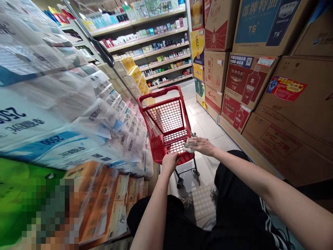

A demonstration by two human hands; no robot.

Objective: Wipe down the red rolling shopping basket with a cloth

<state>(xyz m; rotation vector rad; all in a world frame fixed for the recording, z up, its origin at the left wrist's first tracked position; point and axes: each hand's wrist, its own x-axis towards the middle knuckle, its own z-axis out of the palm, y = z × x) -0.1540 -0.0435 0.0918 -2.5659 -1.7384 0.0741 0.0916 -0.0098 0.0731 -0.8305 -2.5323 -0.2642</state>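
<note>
Centre: left hand (169,162) fingers clenched on red wire shopping cart (156,144) | right hand (201,145) fingers flat on white cloth (187,149) | level grip probably steers straightest.

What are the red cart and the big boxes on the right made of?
The cart looks like red-coated wire or plastic: thin gridded mesh, even matte red. The boxes look like brown cardboard, matte, with printed faces and stuck-on labels.
</note>
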